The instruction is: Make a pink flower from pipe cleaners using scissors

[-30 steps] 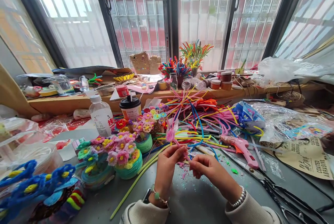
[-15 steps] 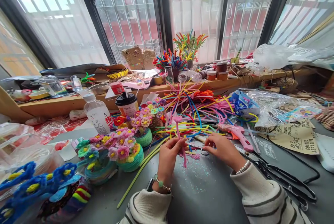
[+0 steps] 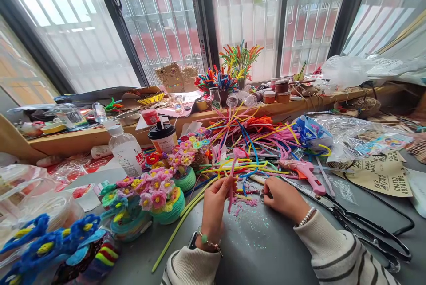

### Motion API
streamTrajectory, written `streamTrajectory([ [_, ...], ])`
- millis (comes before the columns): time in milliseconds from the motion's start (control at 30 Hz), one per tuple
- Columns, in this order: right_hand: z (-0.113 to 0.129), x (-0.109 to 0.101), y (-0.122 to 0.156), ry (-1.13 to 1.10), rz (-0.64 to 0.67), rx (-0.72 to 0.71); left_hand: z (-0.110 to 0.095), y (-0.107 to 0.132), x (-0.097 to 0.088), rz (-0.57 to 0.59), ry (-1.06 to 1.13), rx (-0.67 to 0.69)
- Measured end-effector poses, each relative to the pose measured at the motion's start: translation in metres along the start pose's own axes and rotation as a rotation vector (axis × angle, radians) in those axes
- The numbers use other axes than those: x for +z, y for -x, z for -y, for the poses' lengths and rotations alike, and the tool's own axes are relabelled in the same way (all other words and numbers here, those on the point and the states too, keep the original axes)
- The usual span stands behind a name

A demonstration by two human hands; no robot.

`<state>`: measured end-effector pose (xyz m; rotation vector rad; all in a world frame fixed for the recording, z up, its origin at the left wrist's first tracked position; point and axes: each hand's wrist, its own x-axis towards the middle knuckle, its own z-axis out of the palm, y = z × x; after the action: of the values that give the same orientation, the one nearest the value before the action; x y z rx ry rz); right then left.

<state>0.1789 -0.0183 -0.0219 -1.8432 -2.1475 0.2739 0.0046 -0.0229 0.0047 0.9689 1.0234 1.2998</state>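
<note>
My left hand (image 3: 214,201) pinches the stem of a pink pipe-cleaner flower (image 3: 232,174) between thumb and fingers. Its bloom points up and the stem's end hangs below my fingers. To the right, my right hand (image 3: 284,198) is low over the table with its fingers curled. A metal loop (image 3: 262,197), which looks like the handle of small scissors, shows at its fingertips; the rest is hidden. Between and beyond the hands lie pink fuzz clippings (image 3: 248,202) and specks of glitter.
Loose pipe cleaners (image 3: 246,132) are heaped ahead. A pink glue gun (image 3: 308,176) and large black-handled scissors (image 3: 372,232) lie right. Pots of pipe-cleaner flowers (image 3: 158,192), a bottle (image 3: 126,152) and a lidded cup (image 3: 163,138) stand left. Jars line the windowsill.
My right hand has come down toward the table, its fingers curling further around the metal loop. The pink flower, still in my left hand, has tilted slightly and its bloom has turned.
</note>
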Motion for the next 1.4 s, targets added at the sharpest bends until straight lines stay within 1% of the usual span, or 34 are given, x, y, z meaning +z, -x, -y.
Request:
streamTrajectory([
  [133,-0.002,-0.004,-0.001,-0.093,-0.073,0.047,-0.001,0.001,0.001,-0.008,0.051,-0.025],
  [233,0.002,-0.007,-0.003,-0.300,-0.091,0.042,-0.001,0.000,0.001,0.010,0.204,-0.083],
  [300,0.008,-0.008,-0.003,-0.511,-0.047,-0.005,-0.002,-0.001,0.001,0.028,0.312,-0.116],
  [367,0.017,-0.007,-0.001,-0.718,0.034,-0.056,-0.004,-0.001,0.002,0.036,0.404,-0.124],
  [433,0.025,-0.003,0.003,-0.857,0.124,-0.104,-0.006,0.000,0.002,0.034,0.477,-0.112],
  [500,0.033,0.001,0.008,-0.945,0.232,-0.194,-0.007,0.000,0.002,0.037,0.525,-0.100],
  [533,0.037,0.002,0.011,-0.963,0.271,-0.259,-0.007,0.000,0.002,0.036,0.546,-0.093],
  [633,0.046,0.005,0.021,-0.967,0.288,-0.409,-0.006,-0.001,0.001,0.045,0.595,-0.078],
  [733,0.052,0.003,0.028,-0.924,0.326,-0.472,-0.004,-0.002,0.000,0.067,0.628,-0.072],
  [867,0.052,0.000,0.031,-0.919,0.456,-0.583,-0.003,-0.003,-0.001,0.051,0.639,-0.054],
  [933,0.051,-0.001,0.030,-0.880,0.476,-0.622,-0.003,-0.003,0.000,0.053,0.639,-0.053],
  [1033,0.049,0.001,0.030,-0.825,0.458,-0.621,-0.004,-0.002,0.000,0.071,0.643,-0.063],
  [1167,0.049,0.004,0.031,-0.810,0.415,-0.589,-0.005,-0.001,0.001,0.062,0.655,-0.071],
  [1400,0.052,0.009,0.031,-0.809,0.248,-0.469,-0.003,-0.003,0.000,0.063,0.716,-0.081],
])
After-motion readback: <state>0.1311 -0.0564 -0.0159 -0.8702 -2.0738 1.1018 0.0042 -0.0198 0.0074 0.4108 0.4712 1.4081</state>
